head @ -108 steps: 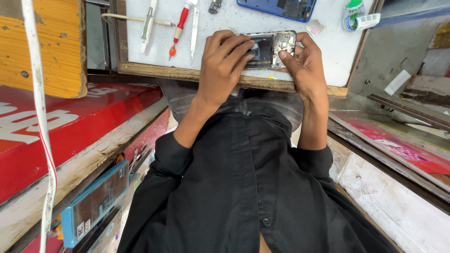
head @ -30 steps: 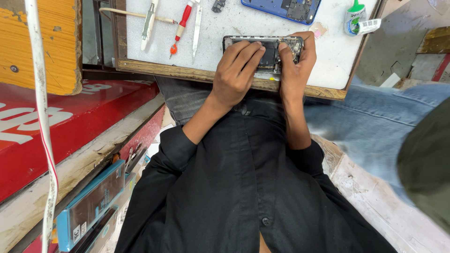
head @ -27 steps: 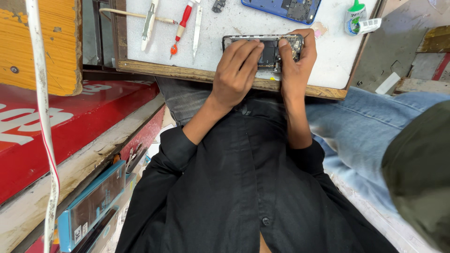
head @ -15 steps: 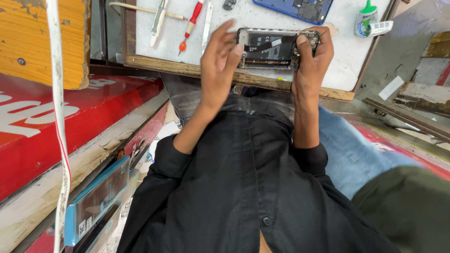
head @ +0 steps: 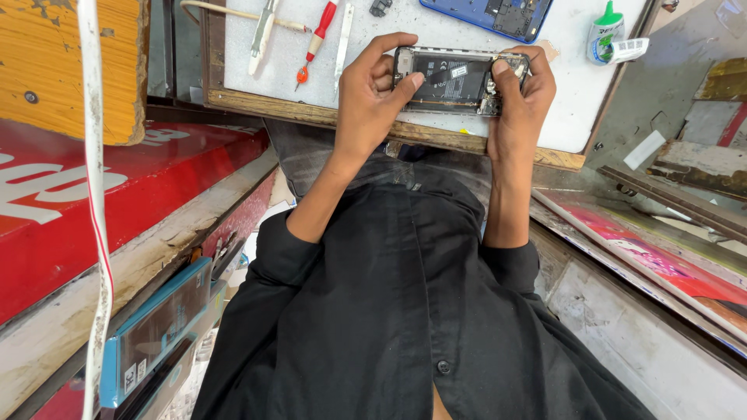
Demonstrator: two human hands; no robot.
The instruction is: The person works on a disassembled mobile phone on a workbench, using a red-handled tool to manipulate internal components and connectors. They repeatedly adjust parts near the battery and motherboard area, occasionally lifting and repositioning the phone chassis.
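Both hands grip the opened phone by its ends, the left hand and right hand each with a thumb on its exposed insides, holding it steady at the near edge of the white board, tools beyond.

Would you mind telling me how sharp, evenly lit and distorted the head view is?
Head view: soft, even daylight with no hard shadows; the opened phone and both hands, left and right, look sharp; the wide lens bends the white cable at the left edge.
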